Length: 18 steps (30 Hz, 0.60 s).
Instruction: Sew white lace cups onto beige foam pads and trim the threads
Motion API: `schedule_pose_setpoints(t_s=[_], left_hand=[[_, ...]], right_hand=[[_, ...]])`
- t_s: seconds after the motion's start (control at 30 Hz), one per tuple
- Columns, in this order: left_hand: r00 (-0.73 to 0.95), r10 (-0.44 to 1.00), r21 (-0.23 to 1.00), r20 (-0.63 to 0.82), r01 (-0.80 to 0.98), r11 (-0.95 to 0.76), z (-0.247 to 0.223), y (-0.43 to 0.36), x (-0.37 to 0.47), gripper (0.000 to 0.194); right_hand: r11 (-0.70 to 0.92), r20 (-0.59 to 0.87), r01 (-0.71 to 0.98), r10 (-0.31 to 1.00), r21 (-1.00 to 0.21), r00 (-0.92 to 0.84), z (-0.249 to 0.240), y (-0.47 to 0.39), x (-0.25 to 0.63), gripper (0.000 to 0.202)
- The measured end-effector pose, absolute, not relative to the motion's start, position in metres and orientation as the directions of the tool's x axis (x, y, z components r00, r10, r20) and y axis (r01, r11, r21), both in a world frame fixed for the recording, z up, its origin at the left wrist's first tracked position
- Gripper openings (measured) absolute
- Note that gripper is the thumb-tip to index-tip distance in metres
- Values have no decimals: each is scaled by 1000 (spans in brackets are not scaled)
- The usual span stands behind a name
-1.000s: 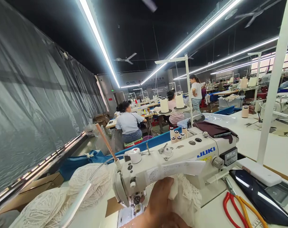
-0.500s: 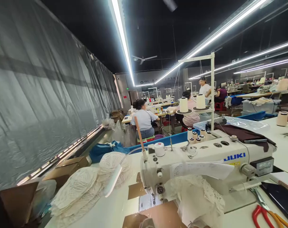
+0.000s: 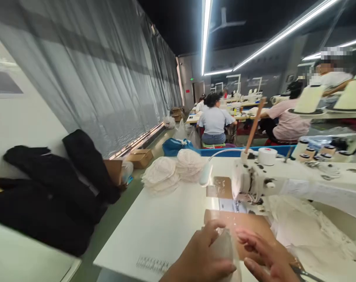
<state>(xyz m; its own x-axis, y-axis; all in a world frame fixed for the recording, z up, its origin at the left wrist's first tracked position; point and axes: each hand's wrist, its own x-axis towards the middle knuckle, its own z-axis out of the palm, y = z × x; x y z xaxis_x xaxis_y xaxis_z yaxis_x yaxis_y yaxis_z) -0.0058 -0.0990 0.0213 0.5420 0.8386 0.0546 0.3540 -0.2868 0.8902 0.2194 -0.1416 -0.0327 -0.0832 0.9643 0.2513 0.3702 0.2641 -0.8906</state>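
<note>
At the bottom centre, my left hand (image 3: 200, 252) has its thumb and fingers curved round a pale, sheer piece of fabric (image 3: 224, 246), blurred in part. My right hand (image 3: 263, 252) is close by on the right, palm inward, fingers loosely bent and apart, holding nothing that I can see. Both hands are in front of the sewing machine (image 3: 248, 180), over a brown sheet (image 3: 254, 225) on the white table (image 3: 157, 219). White sheer fabric (image 3: 304, 227) lies bunched to the right, under the machine arm. Dark scissor-like metal (image 3: 304, 274) shows beside my right wrist.
Two stacks of white fabric pieces (image 3: 160, 174) stand at the table's far left. A small lamp (image 3: 206, 174) leans by the machine head. Thread cones (image 3: 308, 100) stand at right. Black clothing (image 3: 49, 199) lies left of the aisle. Other people sit at machines farther off.
The view has swung left and down, so the machine appears farther right. Both my hands have come up into view with the sheer fabric. The black clothing at left now shows.
</note>
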Motion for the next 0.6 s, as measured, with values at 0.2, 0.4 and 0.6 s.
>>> schedule_pose_setpoints(t_s=[0.2, 0.4, 0.6], left_hand=[[510, 847, 968, 150, 97, -230, 10, -101, -10, 60], [497, 850, 956, 176, 119, -268, 7, -101, -14, 50], [530, 799, 915, 284, 99, -391, 14, -100, -11, 25]], right_hand=[[98, 67, 100, 960, -990, -272, -26, -139, 194, 25], [97, 90, 84, 993, -992, -83, -34, -143, 179, 39], [106, 83, 109, 976, -988, -202, -16, -144, 176, 33]])
